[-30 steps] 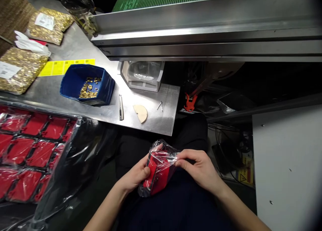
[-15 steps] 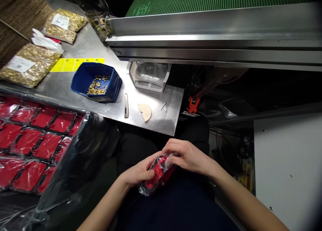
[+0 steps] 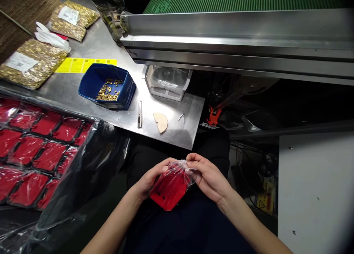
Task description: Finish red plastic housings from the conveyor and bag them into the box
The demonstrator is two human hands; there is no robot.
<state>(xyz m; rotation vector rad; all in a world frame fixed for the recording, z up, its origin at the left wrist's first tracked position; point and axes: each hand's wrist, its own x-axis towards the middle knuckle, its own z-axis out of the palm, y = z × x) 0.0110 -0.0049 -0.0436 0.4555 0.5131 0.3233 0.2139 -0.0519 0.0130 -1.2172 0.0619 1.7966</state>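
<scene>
Grip: a red plastic part in clear film [image 3: 169,187] is held between left hand [image 3: 149,180] and right hand [image 3: 208,176].
Ahead: steel table [image 3: 177,132].
Ahead-left: blue bin of brass pieces [image 3: 106,86] on it.
Left: bagged red parts [image 3: 35,150].

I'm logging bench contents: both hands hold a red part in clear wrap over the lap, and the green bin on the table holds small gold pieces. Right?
Not quite. The bin holding the gold pieces is blue, not green, as the head view shows. The rest stands: left hand and right hand hold the wrapped red part over the lap.

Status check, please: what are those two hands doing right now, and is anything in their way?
Left hand and right hand both gripping red plastic part over the lap. Clear wrap bunched at its top end. Nothing between the hands and the part.
</scene>
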